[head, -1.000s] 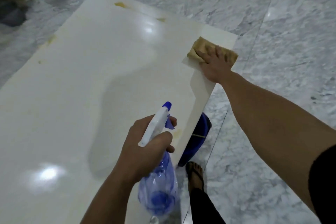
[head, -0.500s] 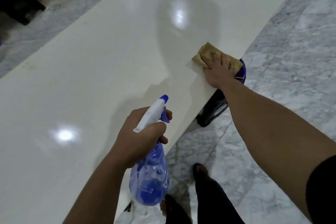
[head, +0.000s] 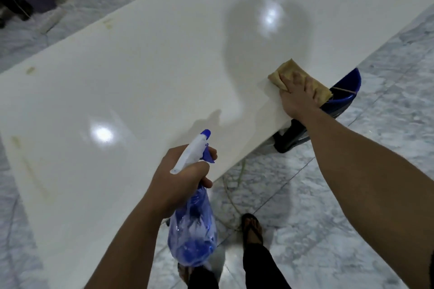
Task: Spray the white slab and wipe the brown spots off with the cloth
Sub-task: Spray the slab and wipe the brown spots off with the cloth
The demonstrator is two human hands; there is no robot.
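I see left grip point(head: 178, 178) clamped round spray bottle point(head: 191, 230), right grip point(head: 297, 98) flat, fingers straight, pressing cloth point(head: 285, 70) on white slab point(head: 141, 91).

grey marble floor point(head: 352, 195), blue stool point(head: 347, 96)

- slab point(head: 145, 91): glossy white, faint brown spots point(head: 30, 70) far from either hand's fingers
- cloth point(head: 303, 78): tan, under right fingers
- spray bottle point(head: 191, 225): clear blue body, white head, blue nozzle tip, trigger at left fingers
- floor point(head: 352, 195): grey-white marble veining
- bucket point(head: 345, 98): dark blue, just past cloth
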